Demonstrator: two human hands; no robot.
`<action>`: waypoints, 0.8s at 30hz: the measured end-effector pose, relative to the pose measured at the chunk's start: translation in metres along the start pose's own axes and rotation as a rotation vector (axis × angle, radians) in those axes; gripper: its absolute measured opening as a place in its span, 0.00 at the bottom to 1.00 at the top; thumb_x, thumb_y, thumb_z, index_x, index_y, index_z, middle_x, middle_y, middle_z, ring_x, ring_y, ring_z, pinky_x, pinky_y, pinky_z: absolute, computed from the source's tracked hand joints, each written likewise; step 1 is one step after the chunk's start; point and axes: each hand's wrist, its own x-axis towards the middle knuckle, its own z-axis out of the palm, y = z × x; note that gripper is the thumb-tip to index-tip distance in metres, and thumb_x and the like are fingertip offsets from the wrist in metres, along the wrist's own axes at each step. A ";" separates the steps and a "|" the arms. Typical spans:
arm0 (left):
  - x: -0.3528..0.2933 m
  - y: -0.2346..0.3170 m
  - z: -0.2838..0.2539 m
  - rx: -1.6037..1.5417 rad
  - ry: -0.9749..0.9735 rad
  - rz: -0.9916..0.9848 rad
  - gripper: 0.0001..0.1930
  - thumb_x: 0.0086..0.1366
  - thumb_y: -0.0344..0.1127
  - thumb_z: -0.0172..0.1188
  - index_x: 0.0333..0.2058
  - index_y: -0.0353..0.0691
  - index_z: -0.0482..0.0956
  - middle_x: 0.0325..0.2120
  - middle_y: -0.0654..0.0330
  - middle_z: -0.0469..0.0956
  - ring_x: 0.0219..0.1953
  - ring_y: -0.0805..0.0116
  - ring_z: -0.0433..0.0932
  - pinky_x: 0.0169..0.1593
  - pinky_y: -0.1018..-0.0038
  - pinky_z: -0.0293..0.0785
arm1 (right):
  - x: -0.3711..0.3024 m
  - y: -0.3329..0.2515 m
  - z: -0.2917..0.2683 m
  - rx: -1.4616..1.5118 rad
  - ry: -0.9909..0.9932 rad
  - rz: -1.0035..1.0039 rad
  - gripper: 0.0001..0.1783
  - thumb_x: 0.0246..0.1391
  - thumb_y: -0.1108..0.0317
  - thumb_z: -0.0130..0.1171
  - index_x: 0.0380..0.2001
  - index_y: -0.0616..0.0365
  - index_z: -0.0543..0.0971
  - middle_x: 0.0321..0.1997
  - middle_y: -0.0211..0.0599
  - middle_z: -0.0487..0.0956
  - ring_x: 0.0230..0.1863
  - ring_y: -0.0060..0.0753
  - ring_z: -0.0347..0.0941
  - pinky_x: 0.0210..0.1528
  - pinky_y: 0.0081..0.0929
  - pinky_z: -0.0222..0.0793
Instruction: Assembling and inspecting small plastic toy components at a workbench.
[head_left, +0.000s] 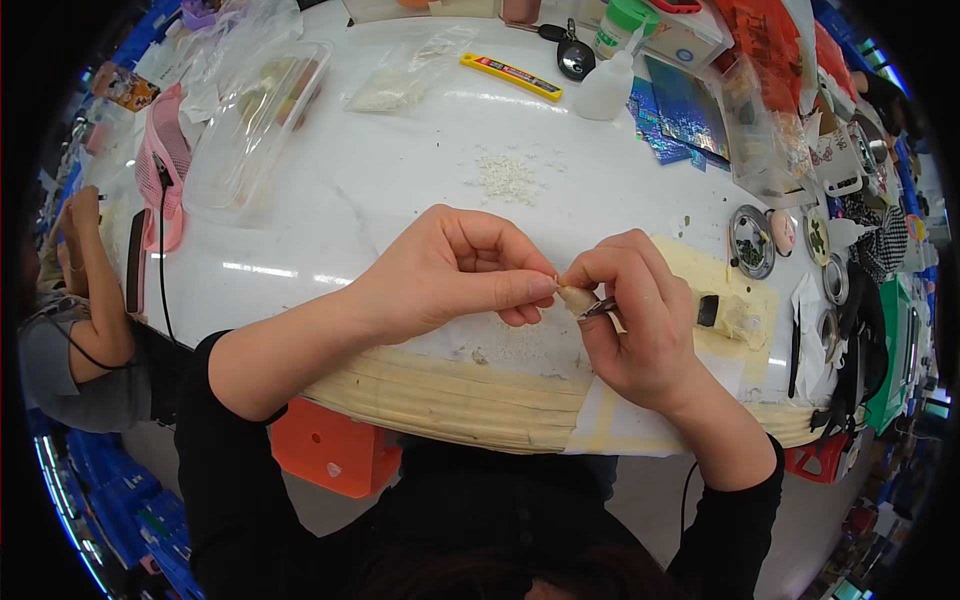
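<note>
My left hand [440, 275] is closed in a pinch, thumb against forefinger, above the white table [400, 160]. Its fingertips meet a small pale beige piece [577, 300], whose kind I cannot make out. My right hand [645, 325] is closed beside it, curled round a slim dark metal tool [600, 308] whose end lies against the beige piece. The fingers hide most of the tool. Beyond the hands lies a scatter of tiny white bits [508, 177]. A masking-tape-covered pad [740, 310] with a small black block [708, 310] is right of my right hand.
Toward the back are a yellow utility knife [512, 77], a white squeeze bottle [606, 88], a car key [575, 55] and blue shiny sheets [685, 110]. A clear plastic container [255, 135] and pink mesh item [165, 165] stand left. Round tins [752, 242] sit right. Another person's arm [98, 290] shows far left.
</note>
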 end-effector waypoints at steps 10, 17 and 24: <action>-0.003 -0.005 0.002 0.137 0.057 0.146 0.04 0.63 0.25 0.61 0.35 0.31 0.77 0.30 0.59 0.80 0.33 0.76 0.80 0.37 0.81 0.78 | -0.003 0.002 0.003 0.001 -0.013 0.055 0.14 0.40 0.75 0.65 0.34 0.56 0.76 0.28 0.30 0.76 0.26 0.30 0.77 0.24 0.25 0.70; -0.002 -0.002 0.001 0.084 0.044 0.065 0.04 0.64 0.27 0.60 0.35 0.33 0.77 0.30 0.59 0.80 0.32 0.75 0.80 0.37 0.81 0.78 | -0.001 -0.001 -0.003 -0.133 -0.105 0.118 0.13 0.42 0.72 0.67 0.32 0.55 0.75 0.28 0.30 0.76 0.25 0.29 0.76 0.22 0.24 0.69; 0.000 -0.003 -0.001 0.039 0.088 0.032 0.06 0.65 0.31 0.60 0.35 0.34 0.77 0.29 0.59 0.80 0.31 0.73 0.81 0.36 0.79 0.78 | 0.001 0.003 0.002 -0.049 0.112 -0.019 0.18 0.35 0.82 0.64 0.34 0.57 0.79 0.28 0.32 0.75 0.23 0.30 0.74 0.21 0.24 0.69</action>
